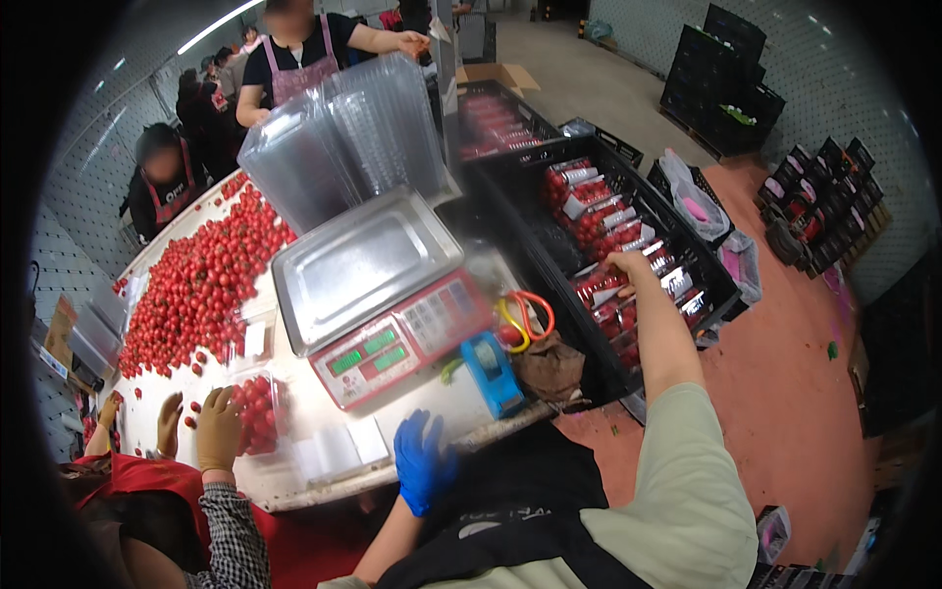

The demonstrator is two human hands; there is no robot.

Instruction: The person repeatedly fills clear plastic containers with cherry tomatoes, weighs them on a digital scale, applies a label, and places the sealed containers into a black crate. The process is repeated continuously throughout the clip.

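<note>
My left hand (425, 462), in a blue glove, hovers at the front edge of the table with its fingers slightly apart and nothing in it. Near it lie white paper labels (357, 442) and a blue tape dispenser (491, 375). Bare and stretched out to the right, my right hand (633, 271) reaches into a black plastic crate (515, 188). Its fingers and thumb are around the end of a clear pack of cherry tomatoes (597, 286). More such packs (607, 221) stand in a row in the crate, with white labels on them.
A weighing scale (368, 269) stands mid-table, before tall stacks of clear plastic boxes (346, 132). Loose cherry tomatoes (213, 280) are heaped at left. Scissors (526, 316) lie by the crate. A co-worker's gloved hand (219, 427) is beside a filled box (257, 416).
</note>
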